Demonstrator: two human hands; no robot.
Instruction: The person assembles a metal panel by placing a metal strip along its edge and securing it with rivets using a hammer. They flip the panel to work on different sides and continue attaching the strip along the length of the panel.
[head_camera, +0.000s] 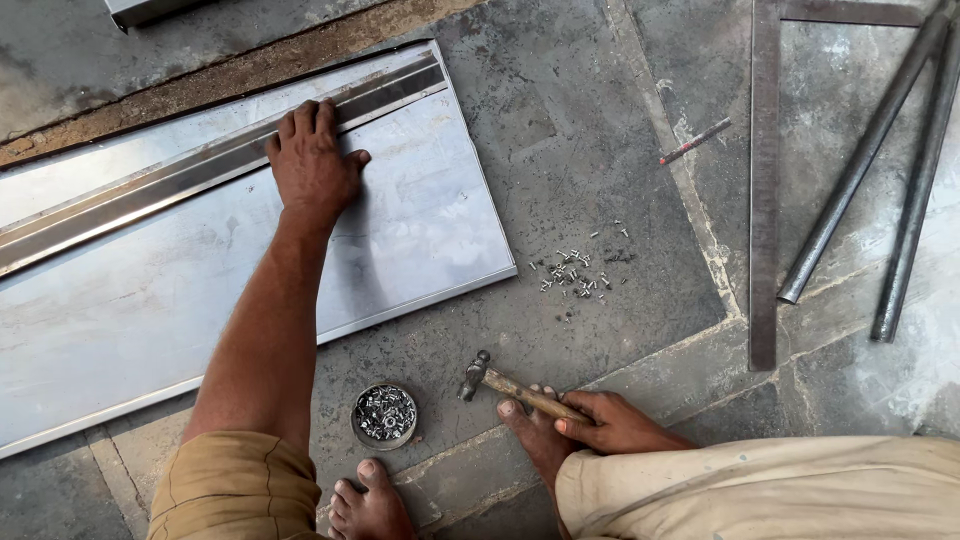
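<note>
Steel sheet (200, 300) flat on the floor (590, 150), pinned by left hand (312, 165), fingers (300, 120) spread open over the raised strip (180, 180). Right hand (615, 425) low, fingers closed round the hammer (510, 385) handle. Tin of rivets (384, 415) close by, within reach.

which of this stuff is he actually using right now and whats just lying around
In use: metal sheet under the left hand; hammer in the right hand; tin of rivets; loose rivets.

Lying about: steel square, two rods, red pencil.
</note>
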